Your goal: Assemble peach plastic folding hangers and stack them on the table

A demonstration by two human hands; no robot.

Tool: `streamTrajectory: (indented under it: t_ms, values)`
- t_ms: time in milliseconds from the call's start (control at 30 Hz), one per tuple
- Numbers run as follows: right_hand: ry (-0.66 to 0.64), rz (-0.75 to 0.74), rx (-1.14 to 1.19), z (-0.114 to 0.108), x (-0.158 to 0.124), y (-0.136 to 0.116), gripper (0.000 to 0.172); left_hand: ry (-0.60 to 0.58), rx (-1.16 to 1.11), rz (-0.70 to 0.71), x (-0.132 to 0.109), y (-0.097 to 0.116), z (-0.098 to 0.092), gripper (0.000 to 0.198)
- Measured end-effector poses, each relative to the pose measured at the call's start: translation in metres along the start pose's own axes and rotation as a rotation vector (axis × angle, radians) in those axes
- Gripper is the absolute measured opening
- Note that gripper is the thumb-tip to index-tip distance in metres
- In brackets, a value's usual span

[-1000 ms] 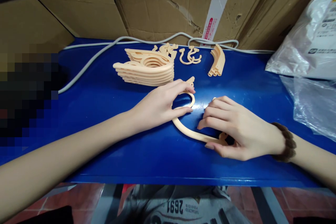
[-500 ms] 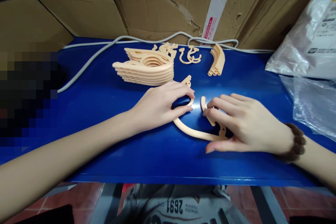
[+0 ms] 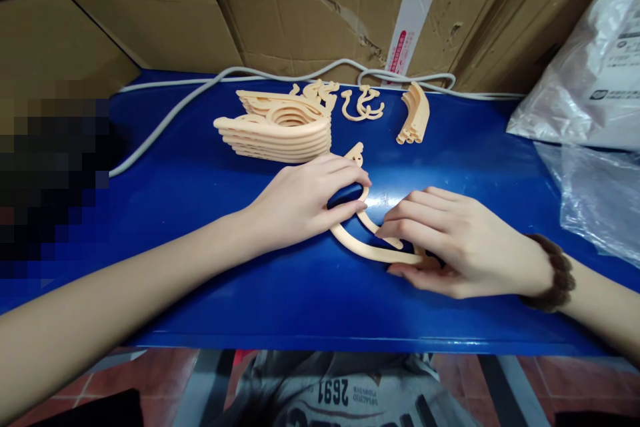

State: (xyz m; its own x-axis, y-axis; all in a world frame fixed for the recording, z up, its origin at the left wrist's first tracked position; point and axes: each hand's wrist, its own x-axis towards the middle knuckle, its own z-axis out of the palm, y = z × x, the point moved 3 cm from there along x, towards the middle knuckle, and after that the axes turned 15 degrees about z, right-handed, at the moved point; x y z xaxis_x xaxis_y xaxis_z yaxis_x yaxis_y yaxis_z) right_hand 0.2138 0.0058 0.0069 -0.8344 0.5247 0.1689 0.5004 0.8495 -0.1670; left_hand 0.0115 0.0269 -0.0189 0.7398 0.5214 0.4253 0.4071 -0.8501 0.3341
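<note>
On the blue table a beige plastic clothes hanger (image 3: 367,250) lies between my hands, its curved lower arm running to the right. My left hand (image 3: 315,197) grips its left part with thumb and fingers, covering much of it. My right hand (image 3: 445,240) closes on a curved beige bar (image 3: 373,223) that lies above the hanger's arm. The bar's left end is beside my left fingertips. My right thumb is at the hanger's right end, which is mostly hidden under the palm. A short tip (image 3: 356,152) of the hanger sticks out above my left hand.
Behind my left hand sits a stack of beige hanger parts (image 3: 280,140). Loose hooks (image 3: 363,107) and a bundle of curved bars (image 3: 414,117) lie farther back. A white cable (image 3: 175,120) runs before cardboard boxes (image 3: 300,13); a plastic bag (image 3: 575,93) stands right.
My right hand has turned the curved bar from a steep slant to lie along the hanger's arm, its end now near my left fingertips. My left hand stays in place.
</note>
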Motion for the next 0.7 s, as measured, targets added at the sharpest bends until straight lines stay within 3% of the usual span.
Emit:
streamTrajectory:
  t_ms: [467, 700]
  values:
    - [0.033, 0.041, 0.03, -0.002, 0.003, 0.011, 0.023, 0.015, -0.043, 0.043, 0.0, 0.003, -0.002, 0.022]
    - [0.064, 0.044, -0.041, 0.001, 0.002, 0.021, 0.029, 0.047, -0.054, 0.085, 0.0, -0.004, -0.002, 0.035]
